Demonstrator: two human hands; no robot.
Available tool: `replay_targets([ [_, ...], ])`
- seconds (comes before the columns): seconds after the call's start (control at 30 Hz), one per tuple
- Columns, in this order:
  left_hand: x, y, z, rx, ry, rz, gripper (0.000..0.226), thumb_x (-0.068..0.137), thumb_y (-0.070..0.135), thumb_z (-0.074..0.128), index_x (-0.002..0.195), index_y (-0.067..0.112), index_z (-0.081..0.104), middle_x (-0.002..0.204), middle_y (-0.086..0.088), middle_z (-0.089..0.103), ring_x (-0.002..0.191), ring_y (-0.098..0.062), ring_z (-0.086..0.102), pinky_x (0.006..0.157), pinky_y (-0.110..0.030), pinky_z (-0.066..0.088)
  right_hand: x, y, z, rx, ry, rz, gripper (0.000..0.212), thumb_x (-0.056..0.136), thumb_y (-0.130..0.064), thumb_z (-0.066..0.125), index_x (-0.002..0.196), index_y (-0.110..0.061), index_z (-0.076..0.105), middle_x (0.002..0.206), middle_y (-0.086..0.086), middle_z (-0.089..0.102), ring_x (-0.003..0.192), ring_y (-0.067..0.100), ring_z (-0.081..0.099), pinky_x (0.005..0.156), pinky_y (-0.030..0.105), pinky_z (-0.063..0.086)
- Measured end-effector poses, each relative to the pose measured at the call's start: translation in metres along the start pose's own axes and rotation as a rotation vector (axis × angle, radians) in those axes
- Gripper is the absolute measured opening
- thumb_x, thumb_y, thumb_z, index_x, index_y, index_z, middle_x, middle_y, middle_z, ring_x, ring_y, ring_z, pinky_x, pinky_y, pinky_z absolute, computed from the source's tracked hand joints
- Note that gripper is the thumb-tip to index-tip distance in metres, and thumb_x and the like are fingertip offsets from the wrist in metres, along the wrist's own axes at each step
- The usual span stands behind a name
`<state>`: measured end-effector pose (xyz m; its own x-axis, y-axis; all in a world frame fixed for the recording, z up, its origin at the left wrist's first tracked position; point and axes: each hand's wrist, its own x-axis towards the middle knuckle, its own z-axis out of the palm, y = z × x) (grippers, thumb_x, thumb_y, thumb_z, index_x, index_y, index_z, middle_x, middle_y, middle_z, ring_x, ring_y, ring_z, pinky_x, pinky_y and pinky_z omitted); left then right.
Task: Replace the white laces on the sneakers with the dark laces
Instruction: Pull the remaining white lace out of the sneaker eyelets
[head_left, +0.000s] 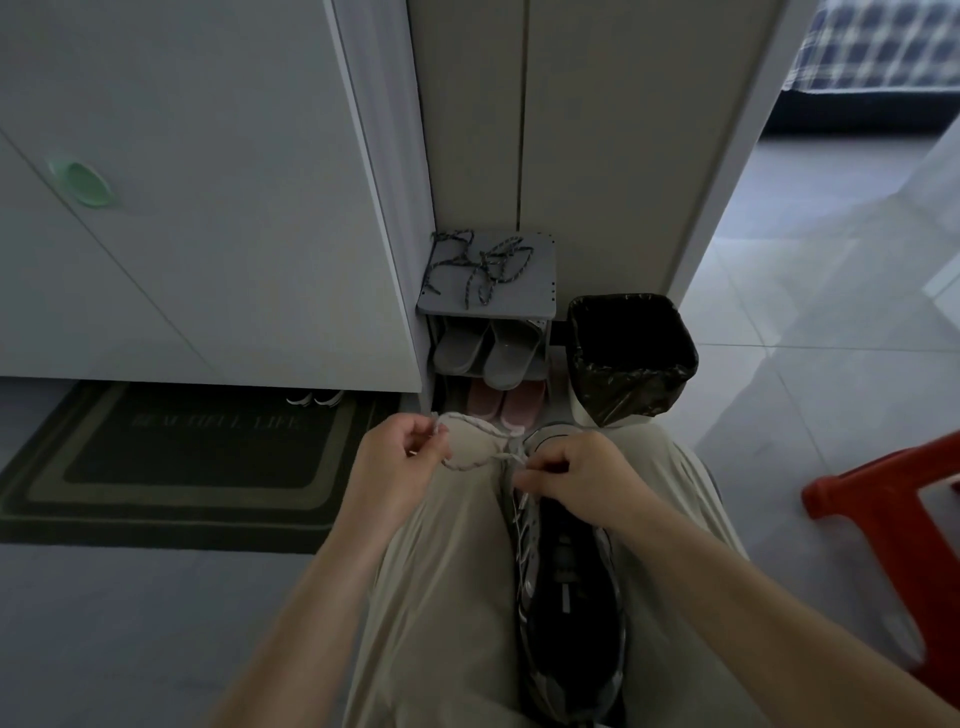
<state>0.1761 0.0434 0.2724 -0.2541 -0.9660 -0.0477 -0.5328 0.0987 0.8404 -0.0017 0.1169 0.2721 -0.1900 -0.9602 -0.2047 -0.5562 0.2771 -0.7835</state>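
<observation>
A dark grey and silver mesh sneaker lies along the person's lap on beige trousers, in the hollow between the thighs and closer to the right one, with its toe pointing away from the body toward the knees. A white rope lace runs in a loose loop from the toe end of the sneaker across the left knee.

The left hand has its fingers curled and pinches one end of that loop above the left knee. The right hand is curled over the sneaker's forward eyelets, and its fingertips pinch the white lace there. More white lacing shows down the sneaker's left side.

The dark speckled rope laces lie in a tangle on the top shelf of a small grey shoe rack, spread from its left edge to about the middle, well apart from both hands. Grey slippers sit on the shelf below, and pink slippers are under those.

A bin lined with a black bag stands just beside the rack's right side. A red plastic stool is at the right edge of the floor, and a dark doormat lies to the left under a white cabinet.
</observation>
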Motion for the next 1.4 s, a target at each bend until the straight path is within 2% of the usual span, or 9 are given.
replay_targets([
  [0.13,0.0,-0.004,0.006,0.075,-0.064,0.004,0.01,0.09,0.026,0.06,0.091,0.017,0.065,0.076,0.006,0.069,0.071,-0.005,0.063,0.067,-0.022,0.049,-0.004,0.007,0.002,0.155,0.037,0.054,0.026,0.079,-0.025,0.074,0.057,-0.036,0.063,0.061,-0.012,0.06,0.059,0.0,0.055,0.064,0.019,0.044],
  [0.33,0.0,-0.004,0.01,0.14,-0.082,0.016,0.011,0.091,0.03,0.057,0.089,0.021,0.061,0.078,0.005,0.068,0.068,-0.008,0.061,0.064,-0.028,0.049,-0.005,0.006,0.004,0.236,0.065,0.106,0.022,0.078,-0.024,0.075,0.06,-0.032,0.067,0.05,-0.016,0.058,0.05,-0.003,0.051,0.059,0.019,0.043],
  [0.57,-0.014,-0.008,0.024,0.086,-0.203,0.011,0.006,0.085,0.034,0.065,0.083,0.029,0.061,0.075,0.005,0.069,0.07,-0.01,0.064,0.066,-0.027,0.051,0.0,0.001,0.003,0.177,0.058,0.165,0.023,0.075,-0.031,0.076,0.056,-0.029,0.066,0.04,-0.015,0.054,0.039,-0.003,0.045,0.054,0.02,0.04],
  [0.73,-0.015,-0.013,0.028,0.061,-0.171,0.018,0.008,0.083,0.033,0.066,0.078,0.034,0.06,0.074,0.006,0.068,0.072,-0.012,0.066,0.073,-0.044,0.055,0.002,0.007,0.006,0.262,0.091,0.203,0.024,0.074,-0.029,0.078,0.054,-0.025,0.067,0.042,-0.009,0.054,0.042,0.004,0.046,0.053,0.021,0.042],
  [0.97,-0.014,-0.018,0.029,0.02,-0.176,-0.01,0.01,0.079,0.039,0.068,0.083,0.032,0.062,0.074,0.003,0.069,0.073,-0.015,0.067,0.074,-0.047,0.055,0.0,0.009,0.007,0.488,0.055,0.24,0.012,0.075,-0.023,0.078,0.067,-0.015,0.073,0.056,-0.001,0.058,0.053,0.008,0.05,0.055,0.019,0.044],
  [1.03,-0.014,-0.017,0.03,0.018,-0.18,-0.022,0.01,0.08,0.035,0.069,0.086,0.029,0.062,0.075,0.004,0.07,0.073,-0.013,0.067,0.075,-0.044,0.055,-0.002,0.012,0.008,0.351,0.066,0.127,0.01,0.076,-0.027,0.077,0.067,-0.022,0.073,0.057,-0.007,0.061,0.056,0.008,0.053,0.057,0.021,0.046],
  [1.13,-0.014,-0.015,0.031,0.016,-0.154,-0.033,0.011,0.082,0.029,0.069,0.09,0.023,0.064,0.077,0.005,0.069,0.073,-0.01,0.067,0.076,-0.041,0.055,-0.003,0.019,0.018,-0.328,0.18,-0.345,0.015,0.078,-0.038,0.068,0.068,-0.027,0.071,0.067,-0.008,0.061,0.064,0.008,0.056,0.054,0.025,0.044],
  [1.2,-0.013,-0.015,0.029,0.034,-0.128,-0.034,0.012,0.083,0.028,0.068,0.091,0.022,0.063,0.08,0.005,0.069,0.075,-0.011,0.066,0.076,-0.041,0.055,-0.001,0.02,0.019,-0.489,0.209,-0.517,0.013,0.076,-0.039,0.064,0.071,-0.028,0.07,0.07,-0.011,0.061,0.066,0.008,0.058,0.049,0.021,0.04],
  [1.4,-0.013,-0.012,0.023,0.082,-0.11,-0.009,0.024,0.083,0.026,0.068,0.103,0.018,0.059,0.09,0.001,0.065,0.08,-0.01,0.061,0.073,-0.027,0.05,0.021,0.015,0.015,-0.391,0.168,-0.229,0.015,0.089,-0.041,0.053,0.087,-0.03,0.063,0.072,-0.01,0.06,0.078,0.016,0.059,0.061,0.028,0.041],
])
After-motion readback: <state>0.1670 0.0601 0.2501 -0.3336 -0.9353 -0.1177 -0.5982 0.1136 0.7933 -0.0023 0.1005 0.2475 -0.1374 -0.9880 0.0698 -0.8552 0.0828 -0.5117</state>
